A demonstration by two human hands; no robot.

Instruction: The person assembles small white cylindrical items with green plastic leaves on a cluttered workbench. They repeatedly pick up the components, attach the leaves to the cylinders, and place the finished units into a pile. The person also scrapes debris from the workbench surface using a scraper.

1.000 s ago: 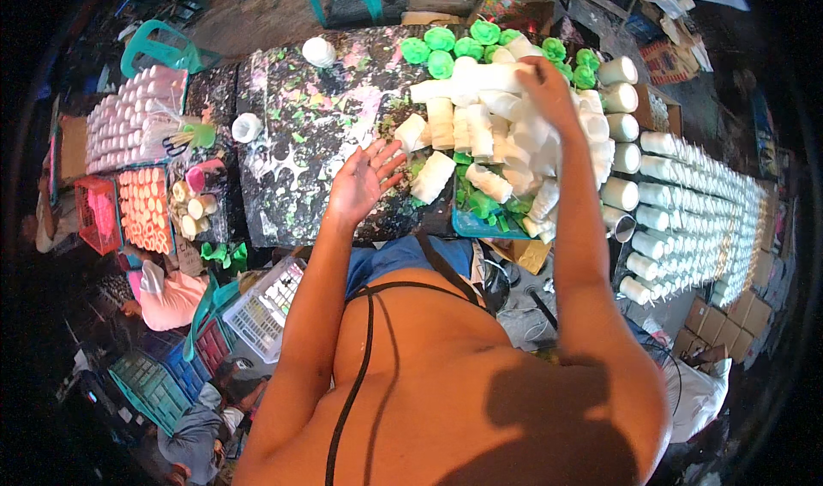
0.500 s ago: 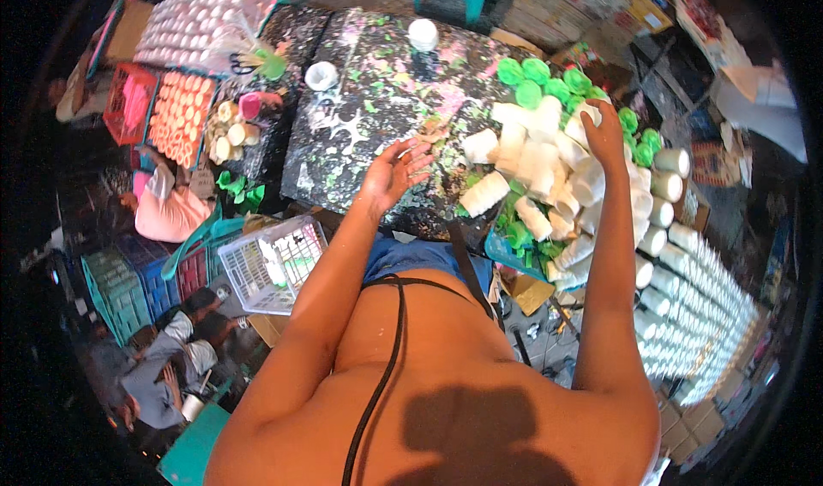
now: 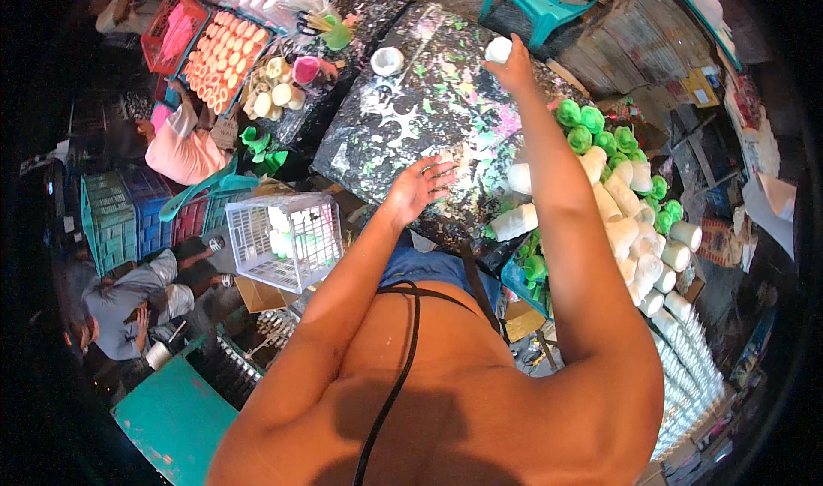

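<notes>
My right hand reaches to the far side of the paint-spattered black worktop. Its thumb and fingers close round the side of a small white tub. My left hand hovers over the near part of the worktop, palm turned up, fingers apart and nothing in them. A second white tub, open at the top, stands farther left. Right of my left hand lies a white cylindrical piece, near a heap of similar cream-white pieces partly hidden by my right forearm.
Green crumpled pieces lie beyond the heap. At left are a pink-stained cup, a tray of orange-rimmed pieces and a white plastic basket. A teal stool stands behind the worktop. Other people sit at left.
My right hand has moved from the white heap left and away to the far tub, and now grips it. My left hand stays open over the worktop. The whole view has swung left.
</notes>
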